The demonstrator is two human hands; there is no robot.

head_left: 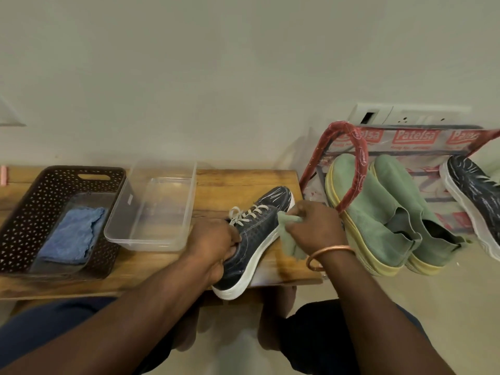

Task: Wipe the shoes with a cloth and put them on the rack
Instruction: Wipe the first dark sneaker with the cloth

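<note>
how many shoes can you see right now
4: one dark sneaker on the wooden table, held by the left hand; two green shoes and another dark sneaker on the rack. Others may be out of view.

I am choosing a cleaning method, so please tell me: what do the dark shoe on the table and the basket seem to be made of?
The dark shoe: probably textured fabric or knit, matte, with visible stitching and a smooth white sole that looks like rubber. The basket: most likely moulded brown plastic, judging by its regular perforated walls and cut-out handle.

Pale wall (216, 63) (socketed); wooden bench (230, 182); beige floor (446, 299).
</note>
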